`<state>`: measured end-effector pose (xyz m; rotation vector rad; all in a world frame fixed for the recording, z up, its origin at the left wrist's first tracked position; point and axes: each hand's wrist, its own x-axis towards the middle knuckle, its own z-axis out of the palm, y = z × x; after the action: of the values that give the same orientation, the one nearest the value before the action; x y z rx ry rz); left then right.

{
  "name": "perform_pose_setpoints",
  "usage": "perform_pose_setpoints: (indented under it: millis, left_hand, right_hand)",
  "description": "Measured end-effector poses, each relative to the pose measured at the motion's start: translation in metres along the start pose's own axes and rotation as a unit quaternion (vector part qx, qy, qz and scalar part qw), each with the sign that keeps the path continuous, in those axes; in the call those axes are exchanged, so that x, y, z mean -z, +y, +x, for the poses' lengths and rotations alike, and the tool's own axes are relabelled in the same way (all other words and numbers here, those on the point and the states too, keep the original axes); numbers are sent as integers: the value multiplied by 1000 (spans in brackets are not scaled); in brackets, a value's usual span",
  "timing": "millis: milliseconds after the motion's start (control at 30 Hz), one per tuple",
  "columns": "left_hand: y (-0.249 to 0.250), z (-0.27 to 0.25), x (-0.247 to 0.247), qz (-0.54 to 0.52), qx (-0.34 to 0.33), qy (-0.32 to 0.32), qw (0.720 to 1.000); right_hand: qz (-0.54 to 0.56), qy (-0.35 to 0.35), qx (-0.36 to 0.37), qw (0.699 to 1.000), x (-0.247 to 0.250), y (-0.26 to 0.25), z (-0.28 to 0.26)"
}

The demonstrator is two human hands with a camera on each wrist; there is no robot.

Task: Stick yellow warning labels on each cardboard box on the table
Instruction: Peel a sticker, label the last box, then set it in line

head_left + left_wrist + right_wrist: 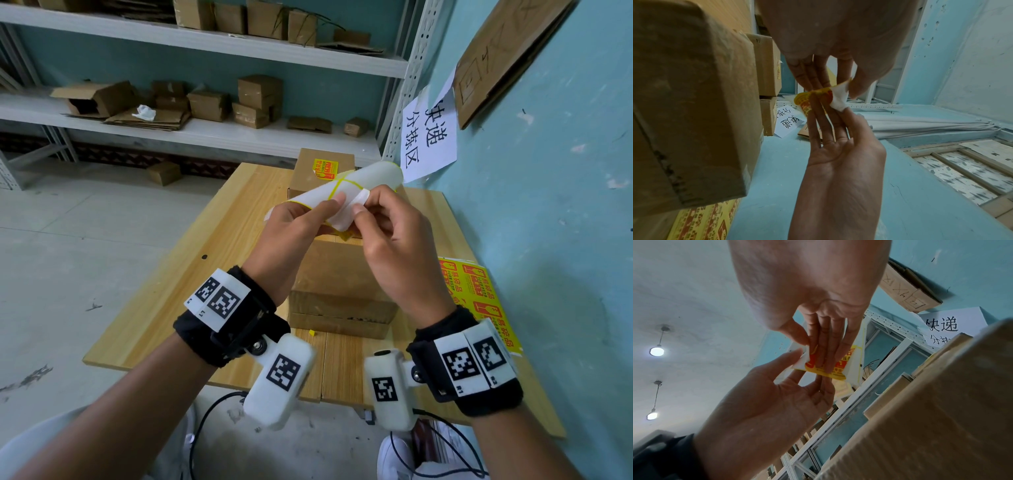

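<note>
Step in hand: I was peeling one yellow label (826, 368) off its white backing sheet (346, 192), held up in the air over the boxes.
Left hand: my left hand (291, 229) pinched the curled sheet, thumb on top and fingers beneath, to keep it steady.
Right hand: my right hand (390, 236) pinched the lifted white corner (359, 200) between thumb and forefinger, the other fingers lying under the sticker.
Where the label was: still mostly on the sheet, printed face down, between both sets of fingers; in the wrist views it showed yellow and red.
Boxes: the near cardboard box (339, 274) sat directly below my hands with no label that I could see on its top; the far box (325, 171) behind it already wore one (325, 168), with a corner curling up.
Spare labels: a full sheet (479, 294) lay on the table (205, 257) by the wall, to my right.
Doing it well, as I judged: bend the backing away from the sticker rather than tugging the sticker, so it would come off flat and not roll onto itself.
Grip advice: touch only one edge of the glue side, keeping the rest clean.
Risk: the thin label could fold and stick to my fingers.
Next: lay it flat on the near box's top and press from the middle outward.
</note>
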<state>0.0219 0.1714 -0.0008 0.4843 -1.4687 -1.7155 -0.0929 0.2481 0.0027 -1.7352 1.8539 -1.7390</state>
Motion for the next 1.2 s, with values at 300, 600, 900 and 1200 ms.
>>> perform_pose_setpoints:
  millis: [300, 600, 900, 1200]
  left_hand:
    - [0, 0, 0, 2, 7, -5, 1000]
    - [0, 1, -2, -20, 36, 10, 999]
    - [1, 4, -1, -47, 25, 7, 999]
    - [3, 4, 1, -61, 22, 12, 998]
  right_hand:
    - [30, -22, -6, 999, 0, -4, 0]
    - [12, -6, -3, 1000, 1, -3, -1]
    - [-21, 11, -9, 1000, 0, 0, 0]
    - [-35, 21, -8, 999, 1, 2, 0]
